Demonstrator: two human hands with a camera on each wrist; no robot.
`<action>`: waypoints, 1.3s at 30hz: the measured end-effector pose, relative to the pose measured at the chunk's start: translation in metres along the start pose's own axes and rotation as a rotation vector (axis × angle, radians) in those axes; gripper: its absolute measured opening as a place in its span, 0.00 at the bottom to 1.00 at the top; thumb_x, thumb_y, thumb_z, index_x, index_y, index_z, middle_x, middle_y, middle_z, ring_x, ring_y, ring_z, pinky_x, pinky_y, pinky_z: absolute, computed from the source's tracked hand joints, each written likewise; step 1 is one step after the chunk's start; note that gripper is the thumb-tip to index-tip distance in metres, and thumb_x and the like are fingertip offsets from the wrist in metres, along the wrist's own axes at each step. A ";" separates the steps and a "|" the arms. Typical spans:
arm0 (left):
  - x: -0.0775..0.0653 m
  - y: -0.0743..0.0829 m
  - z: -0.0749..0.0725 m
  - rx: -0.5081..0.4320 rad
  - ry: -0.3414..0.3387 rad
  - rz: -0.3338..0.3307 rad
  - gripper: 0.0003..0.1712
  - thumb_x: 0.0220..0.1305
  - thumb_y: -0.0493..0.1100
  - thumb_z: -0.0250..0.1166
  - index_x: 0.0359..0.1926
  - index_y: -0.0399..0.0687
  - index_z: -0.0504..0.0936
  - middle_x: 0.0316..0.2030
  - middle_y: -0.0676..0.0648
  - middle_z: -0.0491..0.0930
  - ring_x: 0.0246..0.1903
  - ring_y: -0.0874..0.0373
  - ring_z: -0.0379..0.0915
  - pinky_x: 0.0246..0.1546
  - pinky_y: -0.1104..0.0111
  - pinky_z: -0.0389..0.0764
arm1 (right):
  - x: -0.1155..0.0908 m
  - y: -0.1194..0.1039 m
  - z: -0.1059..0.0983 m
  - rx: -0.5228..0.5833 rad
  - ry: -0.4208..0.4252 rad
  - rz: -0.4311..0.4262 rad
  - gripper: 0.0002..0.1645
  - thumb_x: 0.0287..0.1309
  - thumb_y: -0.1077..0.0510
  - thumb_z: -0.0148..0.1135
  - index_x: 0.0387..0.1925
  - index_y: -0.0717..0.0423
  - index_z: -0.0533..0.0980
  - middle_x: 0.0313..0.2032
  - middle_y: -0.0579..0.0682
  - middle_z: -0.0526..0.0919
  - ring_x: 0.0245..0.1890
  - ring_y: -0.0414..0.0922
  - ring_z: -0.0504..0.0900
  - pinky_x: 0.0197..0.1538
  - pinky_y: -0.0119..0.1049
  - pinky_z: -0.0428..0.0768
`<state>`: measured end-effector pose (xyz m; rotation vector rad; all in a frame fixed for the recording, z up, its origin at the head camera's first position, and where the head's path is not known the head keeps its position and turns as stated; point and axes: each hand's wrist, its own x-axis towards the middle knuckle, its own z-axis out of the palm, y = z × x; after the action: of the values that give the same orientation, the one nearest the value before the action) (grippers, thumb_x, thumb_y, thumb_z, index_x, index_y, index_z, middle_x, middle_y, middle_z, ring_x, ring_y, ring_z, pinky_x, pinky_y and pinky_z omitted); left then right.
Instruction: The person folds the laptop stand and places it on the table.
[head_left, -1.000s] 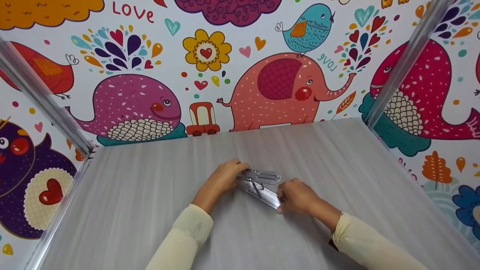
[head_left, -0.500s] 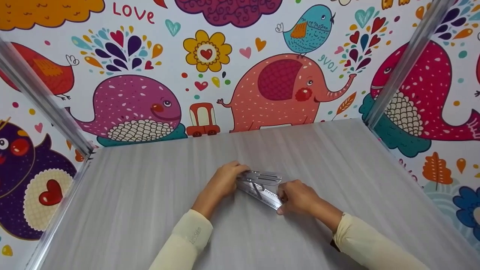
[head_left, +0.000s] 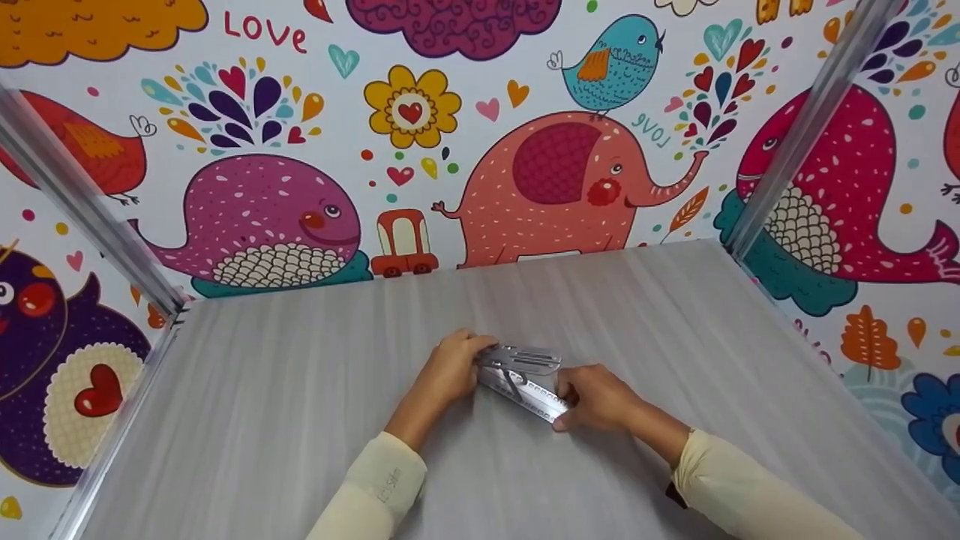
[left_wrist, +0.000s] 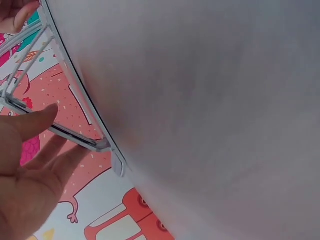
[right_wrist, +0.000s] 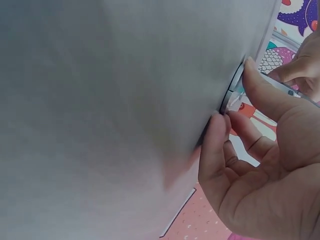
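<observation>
A silver folding stand (head_left: pixel 536 397) rests on the table, partly unfolded into a wedge. Its slotted upper plate (head_left: pixel 529 360) is raised above the flat base, and thin struts (left_wrist: pixel 29 60) link the two. My left hand (head_left: pixel 450 371) holds the upper plate near the hinged end; in the left wrist view, thumb and fingers lie on opposite sides of it. At the other end, my right hand (head_left: pixel 604 397) pinches the end of the base between thumb and fingers. The right wrist view shows these fingertips (right_wrist: pixel 217 122) low against the tabletop. Both hands cover parts of the stand.
The grey wood-grain table (head_left: pixel 300 390) extends around both hands. A wall (head_left: pixel 480 172) with printed cartoon animals stands behind it. Metal posts rise at the back left (head_left: pixel 82 195) and back right (head_left: pixel 810 135) corners.
The whole head view has shifted slightly downward. Both hands keep their hold, and the stand's opening angle looks the same.
</observation>
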<state>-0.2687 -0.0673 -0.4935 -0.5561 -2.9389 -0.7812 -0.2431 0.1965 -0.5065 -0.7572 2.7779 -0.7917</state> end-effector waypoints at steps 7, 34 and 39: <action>-0.002 0.006 -0.001 -0.026 0.078 -0.043 0.29 0.56 0.22 0.63 0.55 0.49 0.87 0.52 0.46 0.88 0.54 0.49 0.84 0.57 0.54 0.82 | -0.002 0.006 -0.005 0.074 -0.017 -0.028 0.14 0.38 0.65 0.81 0.27 0.57 0.82 0.26 0.46 0.85 0.29 0.37 0.77 0.34 0.29 0.76; 0.037 -0.004 0.004 -0.169 -0.136 0.026 0.34 0.58 0.19 0.55 0.57 0.53 0.87 0.55 0.49 0.86 0.54 0.53 0.81 0.62 0.57 0.79 | -0.015 -0.034 0.025 0.250 0.039 0.218 0.20 0.33 0.62 0.86 0.16 0.57 0.77 0.14 0.43 0.77 0.11 0.34 0.77 0.17 0.30 0.75; 0.045 -0.009 0.002 -0.196 -0.181 0.032 0.36 0.57 0.19 0.55 0.56 0.56 0.87 0.54 0.51 0.87 0.48 0.55 0.80 0.58 0.59 0.81 | -0.012 -0.049 0.034 0.263 0.037 0.246 0.21 0.35 0.61 0.86 0.15 0.56 0.76 0.10 0.42 0.77 0.09 0.34 0.75 0.15 0.30 0.73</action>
<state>-0.3142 -0.0586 -0.4931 -0.7207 -3.0246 -1.0769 -0.2030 0.1516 -0.5093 -0.3503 2.6524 -1.0972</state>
